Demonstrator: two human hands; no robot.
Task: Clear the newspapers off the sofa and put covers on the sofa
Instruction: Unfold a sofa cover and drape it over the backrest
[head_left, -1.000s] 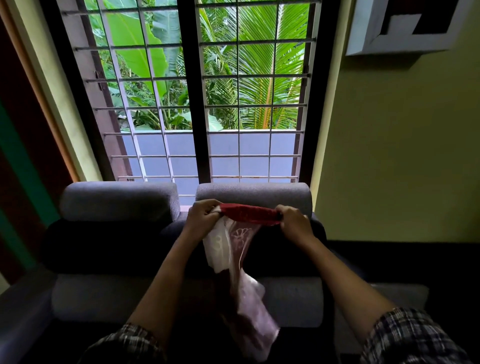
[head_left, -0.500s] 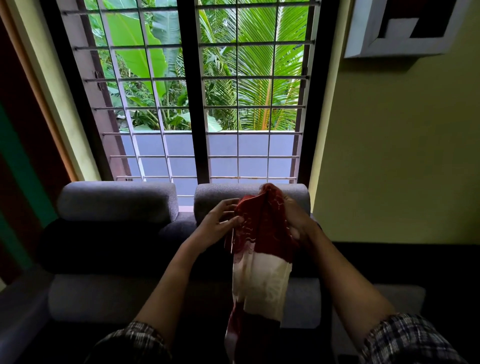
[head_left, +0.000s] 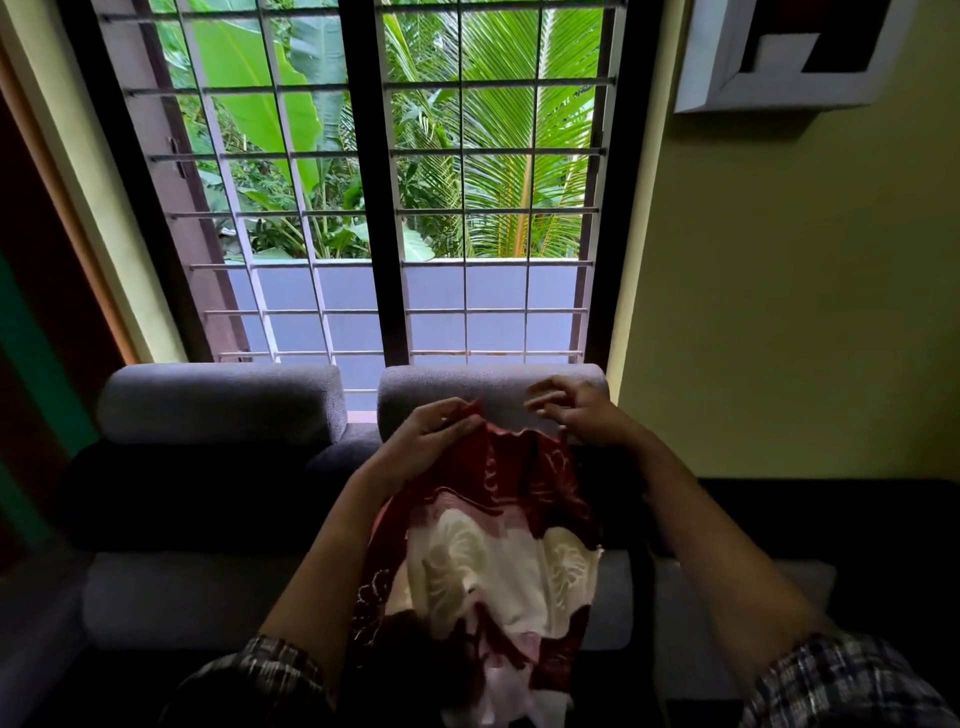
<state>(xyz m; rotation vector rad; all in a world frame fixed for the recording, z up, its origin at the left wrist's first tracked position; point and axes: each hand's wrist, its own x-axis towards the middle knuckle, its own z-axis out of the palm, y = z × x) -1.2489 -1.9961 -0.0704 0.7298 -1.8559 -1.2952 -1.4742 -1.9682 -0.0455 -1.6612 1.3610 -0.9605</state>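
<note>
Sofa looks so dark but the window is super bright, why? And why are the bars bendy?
Head view: daylight pours through the window behind the sofa, leaving the sofa and cloth backlit and dim; head view: the wide-angle lens bows the bars toward the edges; head view: the fingers of the right hand look slightly smeared.

We see a tall window (head_left: 374, 208) with a dark frame and a grille (head_left: 462, 154) of pale bars. Behind it, green banana and palm leaves (head_left: 509, 114) stand above a grey-blue outer wall (head_left: 441, 291). To the right is a yellow-green wall (head_left: 779, 312), and a white framed picture (head_left: 727, 78) hangs high on it.
</note>
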